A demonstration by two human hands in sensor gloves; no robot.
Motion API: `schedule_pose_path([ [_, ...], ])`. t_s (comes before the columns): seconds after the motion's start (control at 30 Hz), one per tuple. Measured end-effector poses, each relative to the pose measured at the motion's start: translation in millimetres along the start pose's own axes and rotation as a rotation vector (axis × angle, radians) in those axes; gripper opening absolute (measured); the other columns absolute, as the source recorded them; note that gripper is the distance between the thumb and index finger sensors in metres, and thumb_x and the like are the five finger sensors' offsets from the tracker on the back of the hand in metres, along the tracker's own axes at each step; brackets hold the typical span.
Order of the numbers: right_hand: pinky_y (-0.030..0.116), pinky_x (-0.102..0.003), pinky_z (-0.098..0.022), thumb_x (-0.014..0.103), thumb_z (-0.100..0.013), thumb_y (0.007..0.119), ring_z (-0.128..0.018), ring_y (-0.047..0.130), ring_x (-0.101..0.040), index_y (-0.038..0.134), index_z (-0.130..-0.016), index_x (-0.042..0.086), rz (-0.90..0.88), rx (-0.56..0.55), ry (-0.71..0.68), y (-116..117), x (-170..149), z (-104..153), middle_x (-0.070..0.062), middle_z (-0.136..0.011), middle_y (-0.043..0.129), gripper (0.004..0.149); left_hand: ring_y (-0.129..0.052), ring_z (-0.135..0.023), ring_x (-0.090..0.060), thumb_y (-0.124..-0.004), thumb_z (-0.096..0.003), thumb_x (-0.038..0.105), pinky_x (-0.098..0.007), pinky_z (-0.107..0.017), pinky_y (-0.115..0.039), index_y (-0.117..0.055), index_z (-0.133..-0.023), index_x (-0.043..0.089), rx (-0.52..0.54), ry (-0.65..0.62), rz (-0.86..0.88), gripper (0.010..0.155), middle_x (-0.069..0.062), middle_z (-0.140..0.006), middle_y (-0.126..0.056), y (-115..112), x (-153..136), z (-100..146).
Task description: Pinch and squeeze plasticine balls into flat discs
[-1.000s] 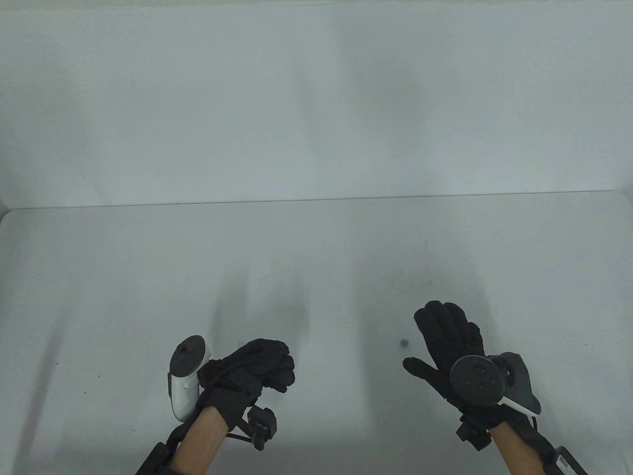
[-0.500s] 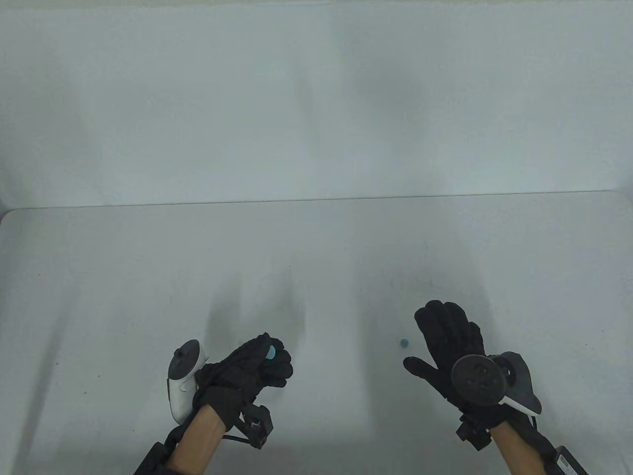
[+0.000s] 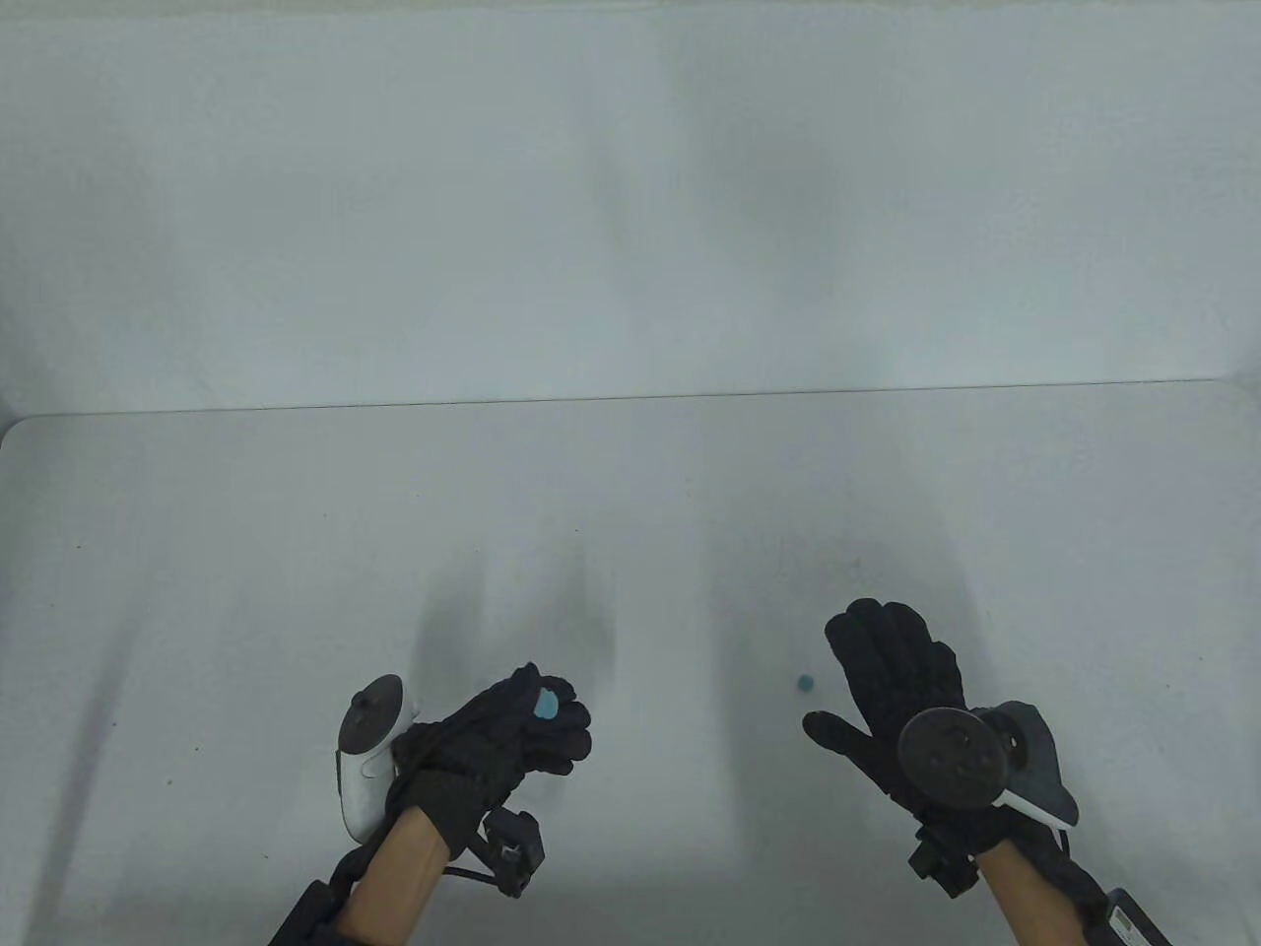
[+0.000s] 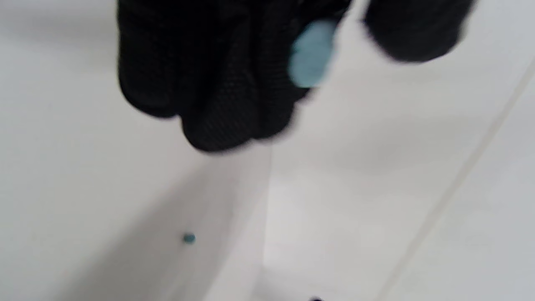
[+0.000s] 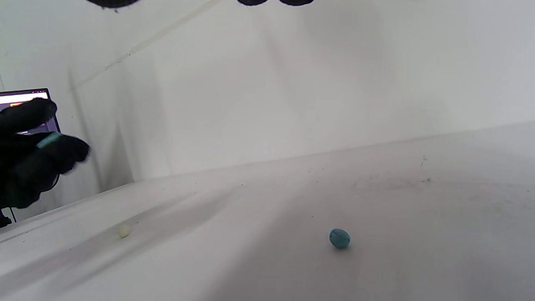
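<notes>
We take the teal plasticine ball [image 3: 806, 682] on the white bench [image 3: 246, 552] as landmark. Just right of it, the right hand [image 3: 892, 680] hovers, its grip released and fingers spread. Well to its left, the left hand [image 3: 502, 734] is raised, its grip pinching a flattened light-blue plasticine disc [image 3: 545, 704] between thumb and fingers [image 4: 217, 83]. A small pale lump [image 5: 123, 230] lies left of the ball.
</notes>
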State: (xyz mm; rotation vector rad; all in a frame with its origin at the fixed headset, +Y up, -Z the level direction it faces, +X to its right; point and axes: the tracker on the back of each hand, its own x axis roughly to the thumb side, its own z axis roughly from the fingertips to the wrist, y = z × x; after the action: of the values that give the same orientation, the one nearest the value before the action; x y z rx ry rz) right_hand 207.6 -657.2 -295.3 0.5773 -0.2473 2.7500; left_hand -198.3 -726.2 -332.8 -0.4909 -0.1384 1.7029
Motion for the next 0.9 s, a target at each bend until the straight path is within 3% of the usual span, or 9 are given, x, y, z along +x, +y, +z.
schedule_pose_path([
  [0.07,0.044,-0.074,-0.071,0.065,-0.055,0.05,-0.111,0.034,-0.052,0.032,-0.116,0.013,-0.001,0.003,0.001,0.5,-0.2,-0.1,-0.019,-0.123,0.03,0.082,-0.092,-0.081,-0.045,-0.062,-0.0528,0.059,-0.051,-0.061,-0.078,-0.065,-0.104,-0.001,0.017,0.01,0.014,0.079,-0.022,-0.096,-0.082,-0.9,-1.8,0.6],
  [0.2,0.044,-0.074,-0.071,0.065,-0.055,0.05,-0.111,0.034,-0.052,0.032,-0.116,0.013,-0.001,0.003,0.003,0.2,-0.2,-0.1,-0.019,-0.123,0.03,0.082,-0.107,-0.062,-0.03,-0.067,-0.0558,0.043,-0.042,-0.05,-0.088,-0.082,-0.087,0.007,0.088,0.031,-0.048,0.05,-0.009,-0.074,-0.1,4.3,-1.4,0.4],
  [0.37,0.044,-0.074,-0.071,0.065,-0.055,0.05,-0.111,0.034,-0.052,0.032,-0.116,0.013,0.001,0.008,0.001,0.5,0.2,-0.1,-0.019,-0.123,0.03,0.082,-0.111,-0.055,-0.023,-0.07,-0.0551,0.035,-0.037,-0.048,-0.091,-0.083,-0.085,0.006,0.092,0.017,-0.067,0.043,-0.004,-0.067,-0.103,4.2,1.6,0.0],
  [0.47,0.044,-0.074,-0.071,0.065,-0.055,0.05,-0.111,0.034,-0.052,0.032,-0.116,0.013,-0.001,0.011,0.0,0.7,0.1,-0.4,-0.018,-0.123,0.03,0.082,-0.112,-0.052,-0.021,-0.071,-0.0547,0.033,-0.035,-0.047,-0.093,-0.08,-0.09,0.003,0.098,0.018,-0.066,0.047,-0.002,-0.064,-0.103,3.3,1.5,-0.2],
  [0.5,0.044,-0.074,-0.071,0.065,-0.055,0.05,-0.111,0.034,-0.052,0.032,-0.116,0.013,0.001,0.01,0.0,0.5,0.3,-0.3,-0.018,-0.123,0.03,0.082,-0.112,-0.051,-0.021,-0.071,-0.0548,0.031,-0.035,-0.046,-0.093,-0.071,-0.097,-0.002,0.087,0.01,-0.082,0.054,0.0,-0.063,-0.103,2.0,2.8,-0.4],
  [0.63,0.044,-0.074,-0.071,0.065,-0.055,0.05,-0.111,0.034,-0.052,0.032,-0.116,0.013,-0.002,0.002,-0.002,-0.4,0.4,-0.2,-0.018,-0.123,0.03,0.082,-0.111,-0.054,-0.019,-0.067,-0.056,0.032,-0.035,-0.049,-0.092,-0.074,-0.094,0.0,0.131,0.002,-0.116,0.05,0.001,-0.066,-0.1,3.1,3.5,-0.1],
  [0.77,0.044,-0.074,-0.071,0.065,-0.055,0.05,-0.111,0.034,-0.052,0.032,-0.116,0.013,-0.002,-0.002,-0.002,-0.6,0.5,0.0,-0.018,-0.123,0.03,0.082,-0.094,-0.076,-0.039,-0.054,-0.0578,0.046,-0.048,-0.061,-0.078,-0.061,-0.105,-0.003,0.037,0.005,-0.026,0.068,-0.019,-0.093,-0.083,2.3,-0.6,-1.0],
  [0.83,0.044,-0.074,-0.071,0.065,-0.055,0.05,-0.111,0.034,-0.052,0.032,-0.116,0.013,-0.005,0.002,-0.002,-0.4,0.3,-0.3,-0.018,-0.123,0.03,0.082,-0.092,-0.079,-0.041,-0.061,-0.0548,0.051,-0.049,-0.062,-0.077,-0.059,-0.106,-0.005,0.026,0.02,0.035,0.076,-0.024,-0.097,-0.078,0.6,-2.1,-1.7],
  [0.9,0.044,-0.074,-0.071,0.065,-0.055,0.05,-0.111,0.034,-0.052,0.032,-0.116,0.013,-0.001,0.003,-0.001,-0.4,0.5,0.0,-0.018,-0.123,0.03,0.082,-0.096,-0.075,-0.038,-0.071,-0.0525,0.046,-0.047,-0.059,-0.081,-0.063,-0.104,-0.003,0.021,0.022,-0.008,0.071,-0.022,-0.094,-0.082,-1.2,0.5,-1.3],
])
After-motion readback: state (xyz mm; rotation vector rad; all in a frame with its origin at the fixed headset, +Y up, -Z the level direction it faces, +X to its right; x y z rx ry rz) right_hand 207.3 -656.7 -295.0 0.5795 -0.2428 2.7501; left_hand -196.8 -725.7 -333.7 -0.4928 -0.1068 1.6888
